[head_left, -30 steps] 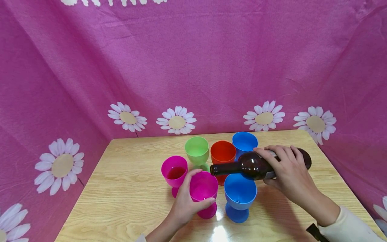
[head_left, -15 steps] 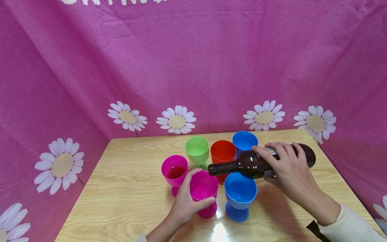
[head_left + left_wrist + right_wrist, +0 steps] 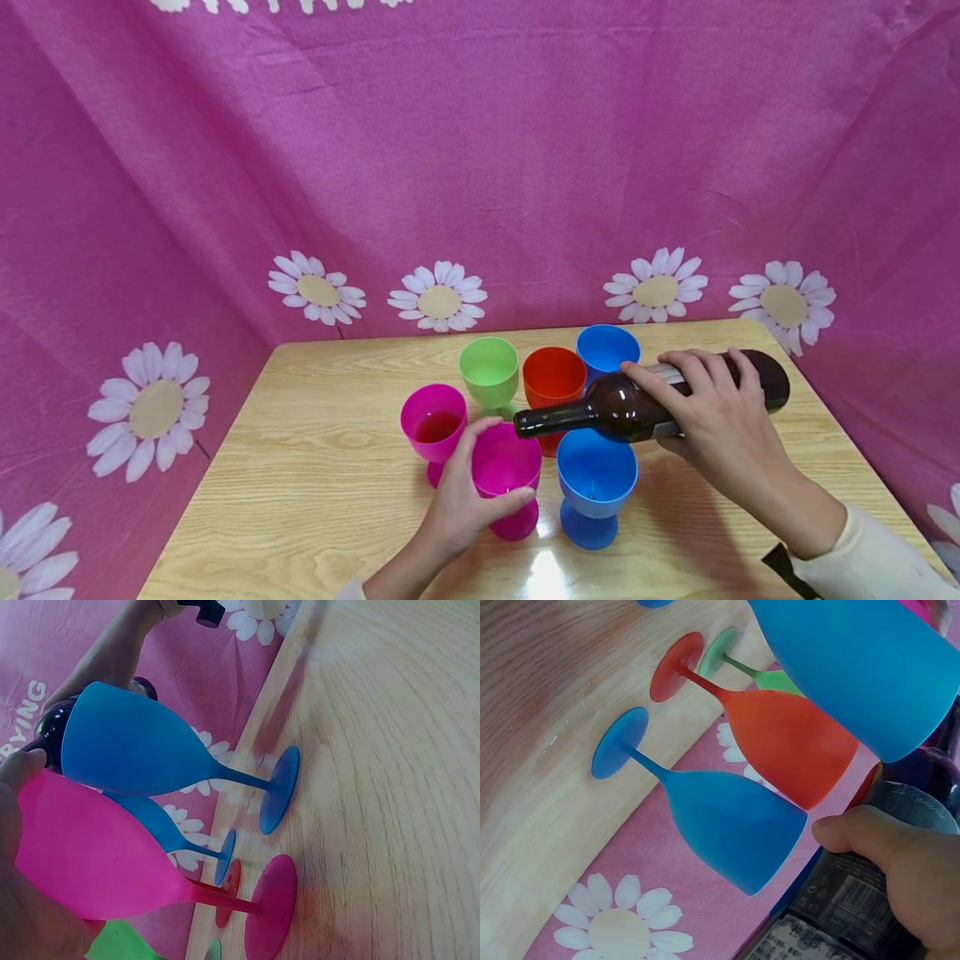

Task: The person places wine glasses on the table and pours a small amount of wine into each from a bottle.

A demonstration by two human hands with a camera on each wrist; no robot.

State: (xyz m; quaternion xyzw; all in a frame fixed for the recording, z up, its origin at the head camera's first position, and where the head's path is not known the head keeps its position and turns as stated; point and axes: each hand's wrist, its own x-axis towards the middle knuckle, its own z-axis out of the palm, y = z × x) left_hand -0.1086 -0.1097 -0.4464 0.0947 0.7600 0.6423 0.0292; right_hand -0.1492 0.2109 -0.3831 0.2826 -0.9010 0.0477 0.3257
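My right hand [image 3: 712, 417] grips a dark wine bottle [image 3: 626, 408] by its labelled body, tipped nearly level. Its mouth points left over the rim of the near pink goblet [image 3: 507, 462]. Around that goblet's bowl curl the thumb and fingers of my left hand [image 3: 465, 504]; the goblet stands upright on the table. No stream of liquid is plain between mouth and bowl. Under the bottle's shoulder stands the near blue goblet [image 3: 596, 479]. Left of my left hand, another pink goblet [image 3: 432, 425] has some red liquid in it.
Behind the bottle stand a green goblet [image 3: 488, 371], a red goblet [image 3: 553, 375] and a far blue goblet [image 3: 607, 348]. They are close together on the wooden table [image 3: 315, 483]. A pink cloth [image 3: 480, 167] with white daisies hangs around the table's back and sides.
The bottle's base has risen and shifted right, while its mouth has moved slightly left over the near pink goblet. My left hand and the goblets stay in place.
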